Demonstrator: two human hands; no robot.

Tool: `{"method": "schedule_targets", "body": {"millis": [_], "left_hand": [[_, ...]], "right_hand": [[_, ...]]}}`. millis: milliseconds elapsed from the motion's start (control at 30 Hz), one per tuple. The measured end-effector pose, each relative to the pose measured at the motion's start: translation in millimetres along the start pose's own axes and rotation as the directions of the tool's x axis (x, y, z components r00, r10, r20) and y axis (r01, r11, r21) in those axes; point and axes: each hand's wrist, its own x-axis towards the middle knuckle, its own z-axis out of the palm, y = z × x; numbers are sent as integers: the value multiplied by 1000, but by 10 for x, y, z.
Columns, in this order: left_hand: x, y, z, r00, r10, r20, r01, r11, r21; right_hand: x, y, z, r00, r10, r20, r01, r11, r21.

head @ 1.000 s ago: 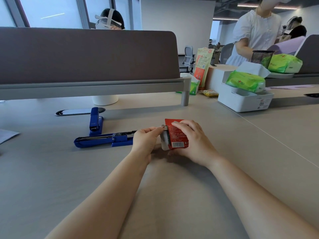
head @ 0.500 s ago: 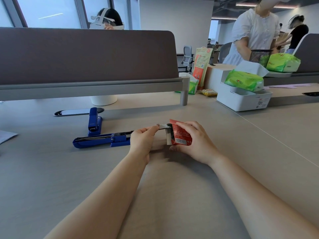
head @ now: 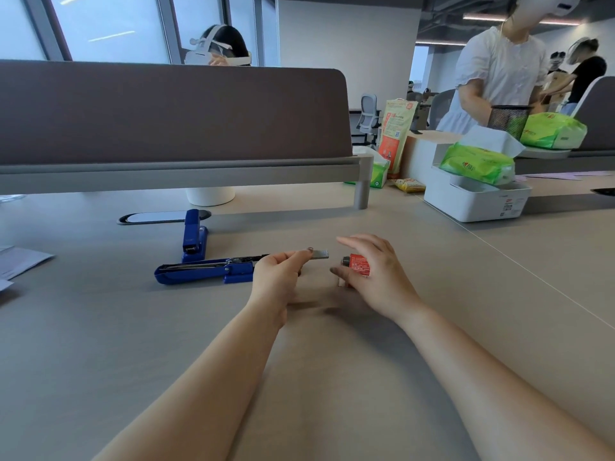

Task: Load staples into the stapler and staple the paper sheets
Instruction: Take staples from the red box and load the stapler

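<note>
So a strip of staples (head: 320, 254) is pinched between thumb and fingertips of the left hand (head: 278, 277), held clear of the desk (head: 332, 377) and just apart from the red box (head: 359, 265), which is gripped by the right hand (head: 372, 274) with the index finger lifted off it. The stapler (head: 206, 269) is lying opened out flat just left of the left hand, with the magazine rail exposed and facing up. Paper (head: 20, 264) is way over at the left edge, well apart from everything else, so the stapling part isn't started yet.

Stuff that could easily go wrong from here, as a guess:

- the strip is held only at one end, so it can be snapped in the middle if it's knocked on the stapler or squeezed too hard, and then bits get scattered over the desk
- it could be dropped in legs-up instead of legs-down, and a jam would be caused on the first press
- if it's not seated flat in the rail before the top is swung shut, the strip gets crushed
- the box looks open at the end facing left, so more strips could be spilled if it's tipped when set down

Whether the rail already has staples in it can't be told from this angle
</note>
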Motion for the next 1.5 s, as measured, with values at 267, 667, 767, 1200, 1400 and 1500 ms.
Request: {"method": "schedule_targets", "body": {"millis": [267, 667, 767, 1200, 1400, 1500], "left_hand": [[-95, -13, -326, 998, 59, -10, -59, 997, 45], [314, -306, -1132, 854, 519, 27, -289, 431, 855], [353, -347, -1085, 877, 450, 168, -320, 286, 903], [366, -383, -1104, 894, 396, 211, -336, 280, 899], [361, -371, -1097, 895, 391, 216, -337, 275, 900], [359, -369, -1098, 894, 392, 216, -337, 272, 901]], "right_hand": [[64, -314, 252, 985, -167, -46, 168, 986, 22], [445, -427, 796, 998, 66, 4, -66, 992, 104], [433, -412, 814, 999, 46, 25, -47, 998, 45], [455, -398, 769, 999, 24, 27, -23, 999, -45], [471, -410, 722, 998, -45, 48, 50, 990, -128], [461, -421, 714, 993, -104, 51, 113, 970, -213]]}}
